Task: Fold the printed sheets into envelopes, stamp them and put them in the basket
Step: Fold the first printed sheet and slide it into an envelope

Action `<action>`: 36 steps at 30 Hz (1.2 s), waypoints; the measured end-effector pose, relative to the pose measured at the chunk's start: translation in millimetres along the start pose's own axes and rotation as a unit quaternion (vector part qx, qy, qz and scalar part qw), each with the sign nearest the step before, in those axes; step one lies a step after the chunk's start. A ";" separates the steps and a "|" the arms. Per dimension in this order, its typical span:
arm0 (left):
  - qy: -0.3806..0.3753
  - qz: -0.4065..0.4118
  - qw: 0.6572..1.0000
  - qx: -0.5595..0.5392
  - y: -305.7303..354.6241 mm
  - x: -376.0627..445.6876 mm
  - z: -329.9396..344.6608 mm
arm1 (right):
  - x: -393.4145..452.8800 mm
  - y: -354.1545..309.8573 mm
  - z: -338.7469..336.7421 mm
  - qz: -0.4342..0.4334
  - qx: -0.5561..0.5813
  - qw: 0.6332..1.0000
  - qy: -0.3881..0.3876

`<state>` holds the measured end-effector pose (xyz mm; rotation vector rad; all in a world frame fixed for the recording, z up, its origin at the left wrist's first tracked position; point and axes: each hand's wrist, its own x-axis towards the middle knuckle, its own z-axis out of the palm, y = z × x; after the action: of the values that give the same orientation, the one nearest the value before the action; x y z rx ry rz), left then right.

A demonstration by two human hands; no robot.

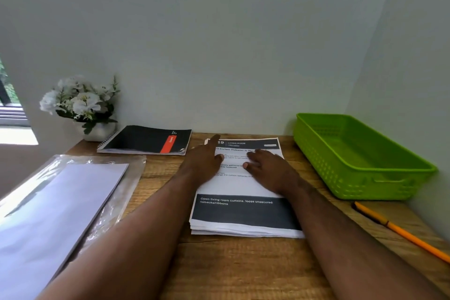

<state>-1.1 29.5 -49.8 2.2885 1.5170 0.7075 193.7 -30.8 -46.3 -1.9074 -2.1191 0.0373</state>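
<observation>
A stack of printed sheets (243,212) with dark bands at top and bottom lies in the middle of the wooden desk (243,270). My left hand (203,161) rests flat on the upper left part of the top sheet, fingers straight and pointing toward the far corner. My right hand (265,165) lies flat on the upper right part of the same sheet, fingers stretched toward the left. A green plastic basket (365,178) stands at the right, against the wall, with nothing visible inside.
A pack of white envelopes or paper in clear plastic (56,209) lies at the left. A black spiral notebook (143,140) and a pot of white flowers (80,105) stand at the back left. An orange pencil (401,232) lies at the right front. Walls close off the back and right.
</observation>
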 end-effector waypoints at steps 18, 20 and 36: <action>0.041 -0.022 0.881 -0.470 19.7 -16.2 -26.6 | -3.4 -4.7 -13.6 -0.017 -0.050 0.984 0.173; 0.046 0.000 0.886 -0.462 17.8 -16.8 -23.9 | -2.3 -6.3 -15.9 -0.025 -0.073 0.974 0.211; 0.125 0.070 0.940 -0.310 10.7 -19.2 -21.9 | 2.9 -1.0 -17.4 -0.026 -0.126 0.904 0.409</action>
<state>-11.2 7.3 -30.7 1.8745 1.0158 1.3389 196.6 -31.1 -28.8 -1.5611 -1.6181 -0.9203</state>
